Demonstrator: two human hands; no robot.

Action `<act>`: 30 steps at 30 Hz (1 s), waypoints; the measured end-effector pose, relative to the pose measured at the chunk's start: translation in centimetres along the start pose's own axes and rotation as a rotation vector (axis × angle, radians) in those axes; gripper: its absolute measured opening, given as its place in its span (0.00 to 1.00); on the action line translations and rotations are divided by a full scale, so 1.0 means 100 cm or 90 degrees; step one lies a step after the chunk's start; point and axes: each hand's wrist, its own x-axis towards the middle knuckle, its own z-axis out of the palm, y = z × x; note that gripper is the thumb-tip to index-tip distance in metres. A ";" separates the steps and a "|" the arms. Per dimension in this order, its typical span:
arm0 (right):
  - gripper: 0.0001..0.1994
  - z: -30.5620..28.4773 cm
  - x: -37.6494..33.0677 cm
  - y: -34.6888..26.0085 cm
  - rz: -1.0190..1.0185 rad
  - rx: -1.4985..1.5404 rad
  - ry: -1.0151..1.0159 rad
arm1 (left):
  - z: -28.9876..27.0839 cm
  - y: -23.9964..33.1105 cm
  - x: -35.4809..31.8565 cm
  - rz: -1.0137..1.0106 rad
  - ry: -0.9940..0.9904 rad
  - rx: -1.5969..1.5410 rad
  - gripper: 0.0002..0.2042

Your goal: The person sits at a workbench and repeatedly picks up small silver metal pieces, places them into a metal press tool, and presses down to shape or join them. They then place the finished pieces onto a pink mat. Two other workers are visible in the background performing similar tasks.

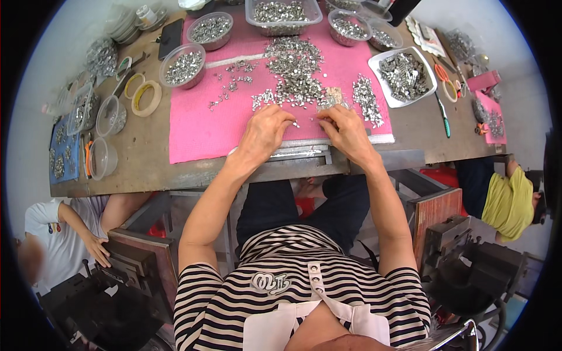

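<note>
Both hands are working at the near edge of a pink mat spread over a worn brown table. The left hand is resting knuckles-up on the mat, fingers curled down and pressed together over small silver metal parts; what exactly sits between the fingertips is hidden. The right hand is lying just beside it, fingers bent and pinching at the near fringe of the parts pile, though the piece itself is too small to make out. The pile is spreading across the middle of the mat, just beyond both hands, with loose parts trailing off to the left and a narrow heap lying to the right of it. Under the wrists a grey metal rail is running along the table's front edge. Round clear bowls of the same parts are standing along the mat's far left side, and a clear rectangular tub is sitting at the far middle. A white tray of parts is sitting right of the mat, with orange scissors and a green-handled tool beside it. Tape rolls are lying on the bare table to the left. At lower left another person's hand is resting on a dark machine; at right a person in a yellow shirt is sitting below the table.
</note>
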 end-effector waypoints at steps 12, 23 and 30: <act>0.04 0.022 0.007 -0.012 -0.070 -0.100 0.005 | -0.011 0.003 -0.013 -0.011 0.016 0.090 0.04; 0.04 0.017 0.007 -0.010 -0.049 0.011 0.017 | -0.006 0.008 -0.015 -0.035 0.038 0.175 0.05; 0.04 -0.004 -0.036 -0.036 0.072 0.208 -0.017 | -0.007 0.005 -0.014 -0.032 0.025 0.138 0.04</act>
